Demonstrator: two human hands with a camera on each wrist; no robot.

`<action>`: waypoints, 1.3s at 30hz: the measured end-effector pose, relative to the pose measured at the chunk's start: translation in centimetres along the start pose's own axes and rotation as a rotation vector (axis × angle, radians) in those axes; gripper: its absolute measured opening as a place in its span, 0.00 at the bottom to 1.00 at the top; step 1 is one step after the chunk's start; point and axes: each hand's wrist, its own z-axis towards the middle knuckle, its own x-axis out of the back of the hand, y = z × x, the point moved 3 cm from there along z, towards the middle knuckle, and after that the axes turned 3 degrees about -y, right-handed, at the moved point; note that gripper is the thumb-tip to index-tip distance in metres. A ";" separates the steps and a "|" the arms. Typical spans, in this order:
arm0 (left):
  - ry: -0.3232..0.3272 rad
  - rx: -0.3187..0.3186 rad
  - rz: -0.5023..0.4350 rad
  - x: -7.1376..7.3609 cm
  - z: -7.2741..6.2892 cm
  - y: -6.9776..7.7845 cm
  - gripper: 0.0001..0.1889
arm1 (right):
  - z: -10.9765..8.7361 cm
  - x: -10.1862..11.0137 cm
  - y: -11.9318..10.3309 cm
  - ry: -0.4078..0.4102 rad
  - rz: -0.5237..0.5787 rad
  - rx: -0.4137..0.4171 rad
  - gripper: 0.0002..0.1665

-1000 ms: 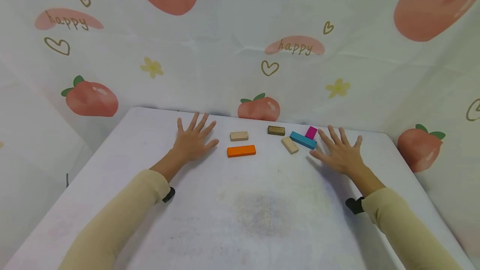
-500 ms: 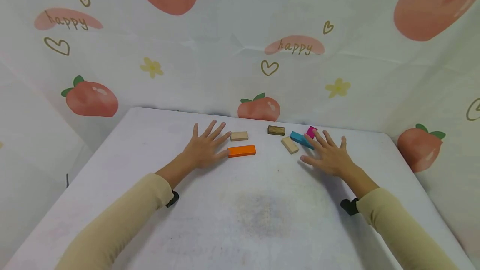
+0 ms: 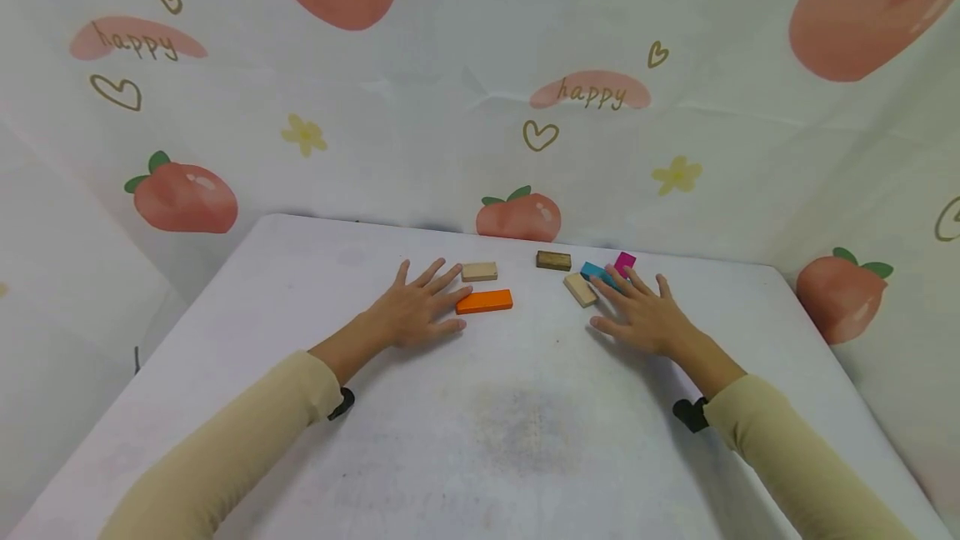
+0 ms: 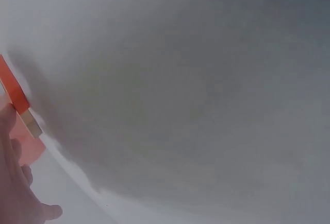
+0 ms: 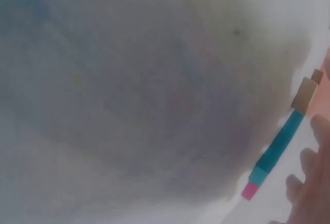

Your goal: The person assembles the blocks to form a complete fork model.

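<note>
My left hand [image 3: 415, 311] is spread above the table at the left end of an orange block [image 3: 487, 301], its fingers straight and holding nothing. Just behind the orange block lies a pale wooden block [image 3: 480, 272], close to the fingertips. My right hand [image 3: 645, 311], fingers spread, hovers over a blue block [image 3: 594, 271] and hides part of it in the head view. The right wrist view shows the blue block [image 5: 281, 141] in full, beside a magenta block [image 5: 249, 191]. Another pale wooden block [image 3: 580, 290] sits left of the right fingers. Whether fingertips touch any block I cannot tell.
A dark brown block [image 3: 553, 260] lies near the back edge of the white table [image 3: 420, 440]. Behind the table hangs a white curtain [image 3: 420, 107] printed with peaches, hearts and flowers.
Both hands have moved inward toward each other. The left has come right to the orange block, and the right has shifted left over the blue block. The blocks look unmoved.
</note>
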 end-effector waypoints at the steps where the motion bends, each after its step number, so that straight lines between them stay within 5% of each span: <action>1: -0.004 0.000 0.001 0.0 -0.1 0.0 0.35 | 0.0 -0.1 0.0 0.000 -0.010 0.006 0.46; 10: -0.020 -0.018 -0.013 0.1 -0.5 0.2 0.35 | -0.3 -0.4 -0.4 0.012 -0.018 0.035 0.43; 25: 0.001 -0.141 -0.092 0.4 -1.1 2.0 0.31 | -1.4 -0.2 -1.8 0.098 -0.014 0.137 0.43; 32: 0.018 -0.207 -0.127 0.5 -0.2 3.0 0.27 | -1.2 0.4 -2.3 0.181 -0.034 0.233 0.33; 39: 0.004 -0.152 -0.110 0.7 1.4 3.5 0.30 | -0.3 0.7 -2.1 0.121 0.015 0.206 0.30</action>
